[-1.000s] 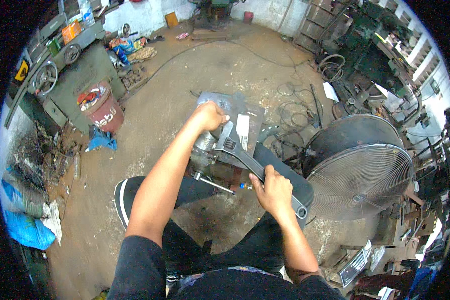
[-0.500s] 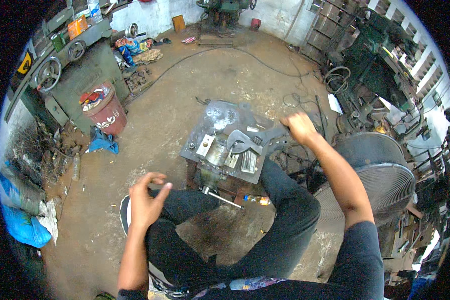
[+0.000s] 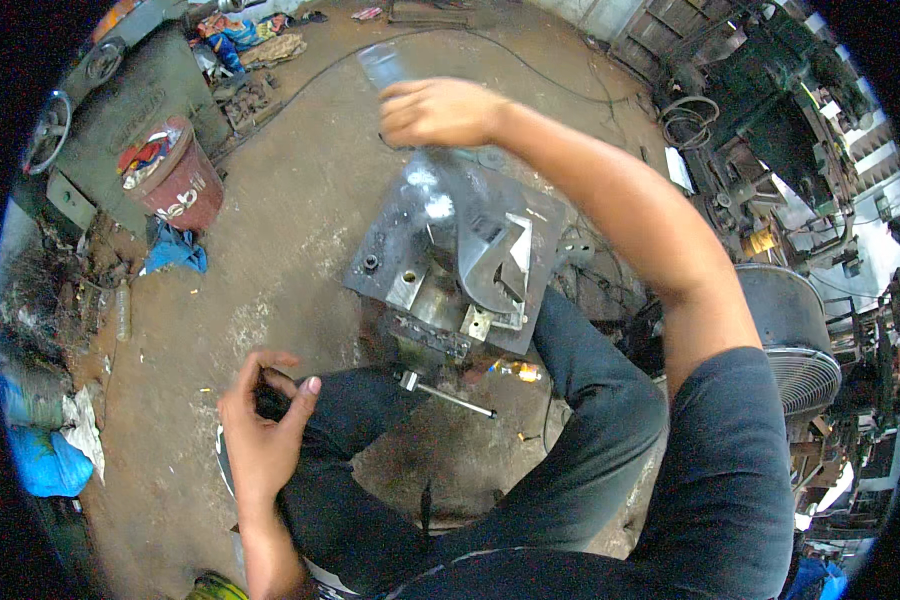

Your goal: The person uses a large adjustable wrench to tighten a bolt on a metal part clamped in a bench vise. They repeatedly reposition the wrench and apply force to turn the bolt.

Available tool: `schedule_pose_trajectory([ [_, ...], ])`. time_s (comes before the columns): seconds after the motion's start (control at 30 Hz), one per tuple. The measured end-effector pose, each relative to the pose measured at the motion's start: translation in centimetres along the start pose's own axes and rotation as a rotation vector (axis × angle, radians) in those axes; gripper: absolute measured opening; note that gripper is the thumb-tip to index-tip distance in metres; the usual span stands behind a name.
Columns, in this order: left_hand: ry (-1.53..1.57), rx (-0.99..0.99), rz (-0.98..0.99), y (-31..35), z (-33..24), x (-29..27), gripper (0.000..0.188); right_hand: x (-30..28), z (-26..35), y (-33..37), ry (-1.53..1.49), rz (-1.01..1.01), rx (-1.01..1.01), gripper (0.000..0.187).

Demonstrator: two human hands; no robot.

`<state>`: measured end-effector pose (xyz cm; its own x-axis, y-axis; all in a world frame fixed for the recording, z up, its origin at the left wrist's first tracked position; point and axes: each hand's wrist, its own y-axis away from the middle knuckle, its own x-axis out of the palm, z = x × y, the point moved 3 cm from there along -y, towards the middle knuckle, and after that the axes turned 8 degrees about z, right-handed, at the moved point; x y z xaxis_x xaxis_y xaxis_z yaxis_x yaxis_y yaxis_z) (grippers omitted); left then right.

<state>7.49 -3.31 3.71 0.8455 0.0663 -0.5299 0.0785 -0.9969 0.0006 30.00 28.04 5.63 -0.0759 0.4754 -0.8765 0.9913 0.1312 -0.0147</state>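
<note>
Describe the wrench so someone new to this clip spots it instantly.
Start at the grey metal plate in front of the dark trouser legs. At its far side, the right hand grips the wrench, its head toward the person. That broad, curved head sets it apart from straight-edged metal blocks nearby.

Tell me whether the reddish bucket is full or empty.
Full at the top: red and pale cloth-like stuff rises to the rim of the bucket; how deep it goes is hidden.
</note>
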Motion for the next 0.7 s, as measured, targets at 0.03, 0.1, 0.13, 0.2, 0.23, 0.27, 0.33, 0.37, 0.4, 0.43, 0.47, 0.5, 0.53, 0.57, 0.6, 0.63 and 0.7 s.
schedule_pose_trajectory([
  [0.03, -0.005, -0.074, 0.022, 0.1, 0.3, -0.1, 0.024, -0.8, 0.2, 2.8, -0.007, -0.023, 0.149, 0.016],
  [0.1, 0.019, -0.003, 0.035, 0.4, 0.4, -0.3, 0.025, -2.8, 2.1, 9.6, 0.044, 0.292, 0.460, 0.017],
  [0.13, 0.029, 0.003, 0.050, 0.6, 0.6, -0.3, 0.024, -3.9, 4.2, 12.7, 0.099, 0.437, 0.617, 0.017],
  [0.2, 0.046, 0.094, 0.050, 0.9, 0.6, -0.5, 0.025, -6.7, 10.2, 17.7, 0.025, 0.688, 0.803, 0.019],
  [0.23, 0.056, 0.080, 0.058, 1.2, 0.8, -0.6, 0.025, -8.6, 13.9, 19.6, -0.136, 0.712, 1.020, 0.026],
  [0.27, 0.047, 0.063, 0.077, 1.3, 0.9, -0.6, 0.025, -9.8, 17.3, 20.5, -0.232, 0.748, 1.179, 0.039],
  [0.33, 0.049, 0.073, 0.099, 1.6, 1.0, -0.8, 0.026, -12.6, 24.4, 20.3, -0.333, 0.705, 1.377, 0.034],
  [0.37, 0.058, 0.097, 0.098, 1.8, 1.1, -0.8, 0.026, -13.8, 27.5, 19.2, -0.383, 0.585, 1.477, 0.032],
  [0.4, 0.053, 0.106, 0.103, 1.9, 1.2, -0.8, 0.026, -14.2, 29.7, 18.0, -0.415, 0.605, 1.562, 0.031],
  [0.43, 0.063, 0.142, 0.100, 1.9, 1.2, -0.8, 0.026, -14.8, 31.7, 16.6, -0.442, 0.561, 1.591, 0.029],
  [0.47, 0.064, 0.159, 0.101, 2.0, 1.4, -0.8, 0.026, -15.4, 33.4, 15.1, -0.391, 0.497, 1.618, 0.029],
  [0.5, 0.054, 0.162, 0.098, 2.1, 1.7, -0.7, 0.026, -15.5, 34.5, 14.0, -0.443, 0.440, 1.660, 0.031],
  [0.53, 0.036, 0.148, 0.084, 2.3, 2.1, -0.8, 0.026, -15.5, 35.3, 13.0, -0.429, 0.461, 1.692, 0.030],
  [0.57, 0.009, 0.163, 0.083, 2.5, 2.4, -0.8, 0.027, -15.6, 35.7, 12.2, -0.427, 0.435, 1.676, 0.029],
  [0.6, -0.039, 0.154, 0.093, 2.7, 2.9, -0.9, 0.027, -15.6, 35.8, 11.8, -0.416, 0.431, 1.692, 0.033],
  [0.63, -0.090, 0.140, 0.103, 3.0, 3.4, -1.1, 0.028, -15.6, 35.9, 11.5, -0.442, 0.423, 1.690, 0.036],
  [0.7, -0.182, 0.149, 0.100, 3.7, 4.5, -1.5, 0.028, -15.5, 35.8, 11.4, -0.484, 0.418, 1.694, 0.040],
])
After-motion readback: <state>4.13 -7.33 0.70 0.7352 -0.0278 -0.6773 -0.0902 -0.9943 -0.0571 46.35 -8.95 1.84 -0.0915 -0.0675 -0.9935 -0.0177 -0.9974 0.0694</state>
